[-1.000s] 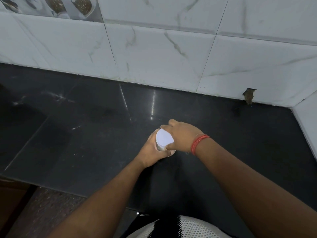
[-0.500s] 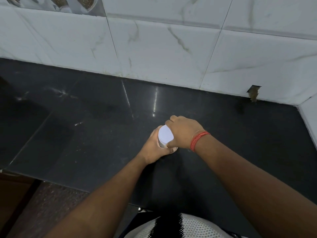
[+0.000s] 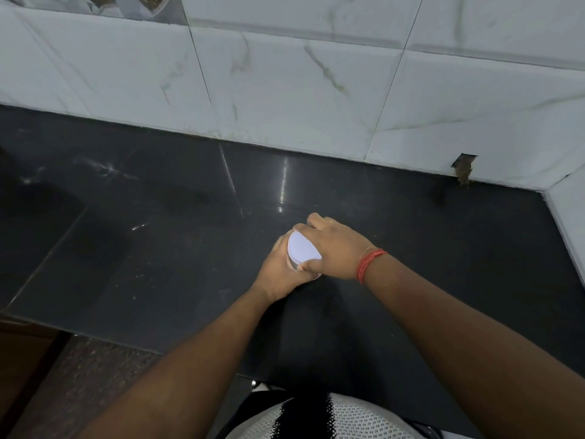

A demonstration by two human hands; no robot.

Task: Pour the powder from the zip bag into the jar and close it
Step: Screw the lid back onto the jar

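Two hands meet on a small jar standing on the dark polished surface, near the middle of the head view. Its white lid is on top. The left hand wraps the jar's side; the right hand, with a red thread at the wrist, closes over the lid's rim. The jar looks light, rigid and smooth, likely slippery; the body is best braced low while the lid turns. No zip bag shows.
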